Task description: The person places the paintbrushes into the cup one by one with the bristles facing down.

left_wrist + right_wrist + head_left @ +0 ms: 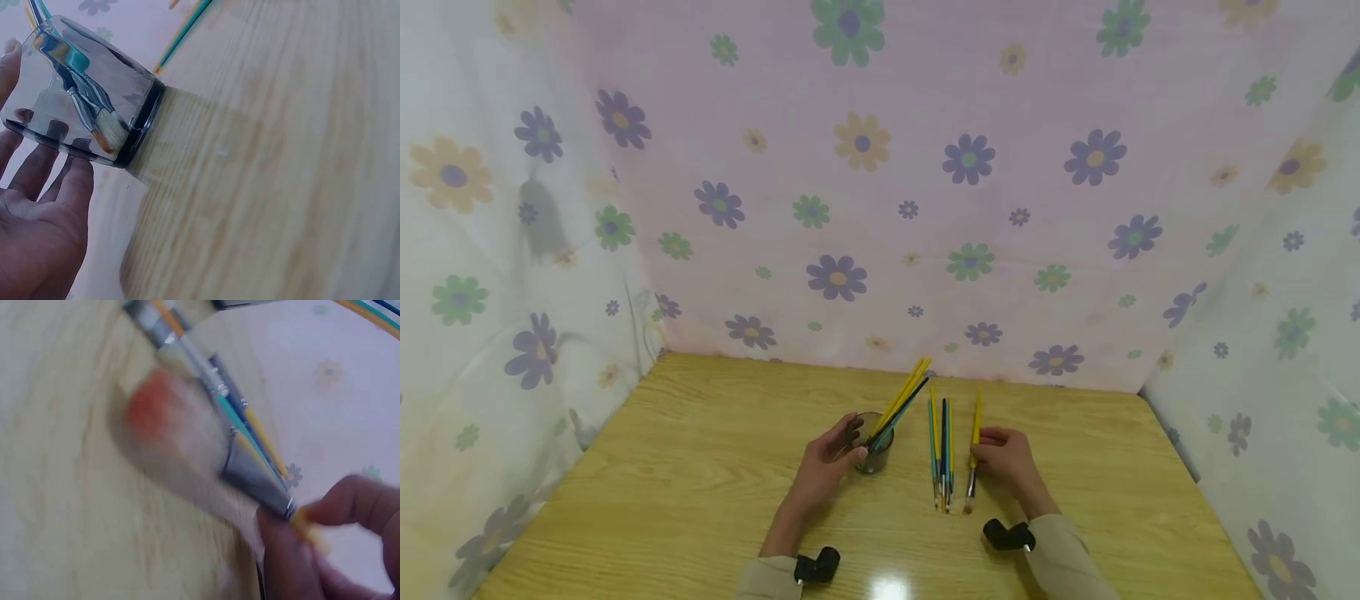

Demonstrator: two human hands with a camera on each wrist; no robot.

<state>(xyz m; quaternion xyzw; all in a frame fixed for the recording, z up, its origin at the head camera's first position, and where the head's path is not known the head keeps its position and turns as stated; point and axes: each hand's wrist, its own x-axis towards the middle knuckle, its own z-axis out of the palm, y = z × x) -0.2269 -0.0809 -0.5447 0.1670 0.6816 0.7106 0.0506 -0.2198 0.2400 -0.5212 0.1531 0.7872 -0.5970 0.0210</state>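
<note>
My left hand (pixel 823 468) grips a dark see-through glass (pixel 874 461) from its left side; in the left wrist view the fingers curl round the glass (pixel 106 94). Several brushes (pixel 901 403), yellow, dark blue and teal, lean to the right in it, bristles down. To the right, my right hand (pixel 1011 460) pinches a yellow-handled brush (pixel 977 417), its bristles toward me. Between the hands, a row of brushes (pixel 943 442) lies on the table. The right wrist view shows the pinched brush's wide metal ferrule (pixel 259 481) and blurred reddish-white bristles.
The wood-grain table (pixel 685 467) is bordered by a flowered cloth (pixel 910 192) at the back and sides. A bright light reflection shows on the table near its front. Small black devices (pixel 817 566) are on both wrists.
</note>
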